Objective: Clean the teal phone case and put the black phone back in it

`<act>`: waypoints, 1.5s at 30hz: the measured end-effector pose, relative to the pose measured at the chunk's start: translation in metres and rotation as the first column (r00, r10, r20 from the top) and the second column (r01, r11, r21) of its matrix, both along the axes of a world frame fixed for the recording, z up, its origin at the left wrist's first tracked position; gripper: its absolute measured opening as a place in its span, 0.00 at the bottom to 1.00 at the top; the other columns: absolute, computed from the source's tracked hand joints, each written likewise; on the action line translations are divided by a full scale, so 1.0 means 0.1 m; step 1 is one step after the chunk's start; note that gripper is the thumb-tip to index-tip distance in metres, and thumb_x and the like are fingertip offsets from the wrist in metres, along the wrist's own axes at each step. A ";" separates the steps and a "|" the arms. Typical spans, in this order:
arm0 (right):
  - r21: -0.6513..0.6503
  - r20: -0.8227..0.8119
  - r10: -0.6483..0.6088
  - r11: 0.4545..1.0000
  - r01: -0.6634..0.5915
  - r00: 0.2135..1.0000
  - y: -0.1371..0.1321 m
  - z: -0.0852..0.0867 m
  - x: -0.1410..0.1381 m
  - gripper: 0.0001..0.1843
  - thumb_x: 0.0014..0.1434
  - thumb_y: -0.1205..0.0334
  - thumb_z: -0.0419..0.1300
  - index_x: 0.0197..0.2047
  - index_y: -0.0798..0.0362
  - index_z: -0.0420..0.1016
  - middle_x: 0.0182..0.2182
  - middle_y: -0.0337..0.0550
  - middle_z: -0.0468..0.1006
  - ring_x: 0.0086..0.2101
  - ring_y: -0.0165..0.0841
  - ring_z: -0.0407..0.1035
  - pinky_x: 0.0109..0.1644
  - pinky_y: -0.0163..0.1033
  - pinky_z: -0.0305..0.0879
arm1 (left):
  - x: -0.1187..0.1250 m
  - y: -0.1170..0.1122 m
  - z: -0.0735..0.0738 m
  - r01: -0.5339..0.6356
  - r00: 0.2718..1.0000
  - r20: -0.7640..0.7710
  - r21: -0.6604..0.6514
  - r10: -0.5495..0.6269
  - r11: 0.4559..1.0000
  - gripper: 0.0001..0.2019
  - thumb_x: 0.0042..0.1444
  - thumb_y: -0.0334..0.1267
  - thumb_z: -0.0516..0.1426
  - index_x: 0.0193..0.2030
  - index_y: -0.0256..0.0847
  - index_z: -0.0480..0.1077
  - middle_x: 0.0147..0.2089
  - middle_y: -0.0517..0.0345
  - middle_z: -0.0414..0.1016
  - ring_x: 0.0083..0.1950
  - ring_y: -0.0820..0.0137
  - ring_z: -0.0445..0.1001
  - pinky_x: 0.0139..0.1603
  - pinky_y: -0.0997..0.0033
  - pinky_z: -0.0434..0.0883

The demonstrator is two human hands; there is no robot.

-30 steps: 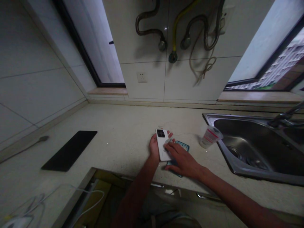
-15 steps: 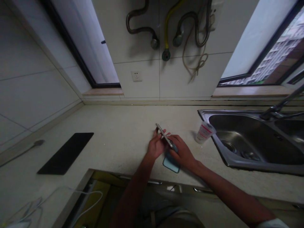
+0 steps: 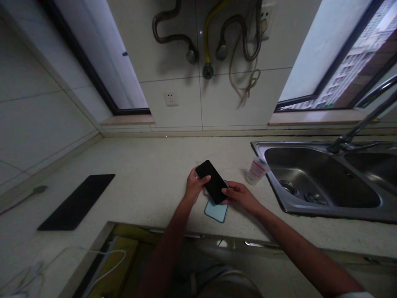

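Note:
A smartphone (image 3: 212, 182) with a dark screen is held between both hands above the counter, its face toward me. My left hand (image 3: 196, 184) grips its left edge, thumb lying on the screen. At the lower right edge, my right hand (image 3: 240, 194) holds it with the thumb on the front. Under the phone, a light blue phone-shaped piece with a dark rim (image 3: 216, 212) lies on the counter, partly covered; whether it is a case or a second phone I cannot tell.
A clear plastic cup with red print (image 3: 257, 170) stands by the steel double sink (image 3: 322, 178) and its faucet (image 3: 344, 142). On the left lie a black flat mat (image 3: 77, 203) and a white cable (image 3: 105, 251). Hoses (image 3: 173, 40) hang on the tiled wall.
The phone has turned from edge-on to screen facing me. My left thumb now rests on its front, and my right hand has shifted to its lower right edge. The view has shifted slightly right.

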State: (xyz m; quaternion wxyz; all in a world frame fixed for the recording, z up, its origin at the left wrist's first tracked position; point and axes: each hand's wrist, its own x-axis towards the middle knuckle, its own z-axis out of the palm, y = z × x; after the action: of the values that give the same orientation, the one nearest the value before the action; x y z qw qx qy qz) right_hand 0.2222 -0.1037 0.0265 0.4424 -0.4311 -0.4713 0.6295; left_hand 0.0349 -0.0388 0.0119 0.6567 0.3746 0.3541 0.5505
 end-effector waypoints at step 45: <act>-0.203 -0.403 -0.224 0.967 0.152 0.888 -0.30 -0.22 0.40 0.17 0.52 0.61 0.72 0.44 0.56 0.75 0.40 0.46 0.82 0.38 0.36 0.79 0.44 0.44 0.80 | 0.18 0.21 -0.13 0.105 0.821 -0.563 -0.019 -0.097 0.994 0.09 0.38 0.26 0.64 0.25 0.43 0.71 0.17 0.63 0.67 0.24 0.66 0.73 0.33 0.68 0.71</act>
State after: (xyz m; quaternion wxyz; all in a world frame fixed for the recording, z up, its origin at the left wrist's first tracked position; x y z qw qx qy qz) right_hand 0.2627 -0.1340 0.0044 0.5554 -0.3636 -0.2663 0.6989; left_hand 0.0525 -0.0180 -0.0011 0.5488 0.5426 0.5081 0.3824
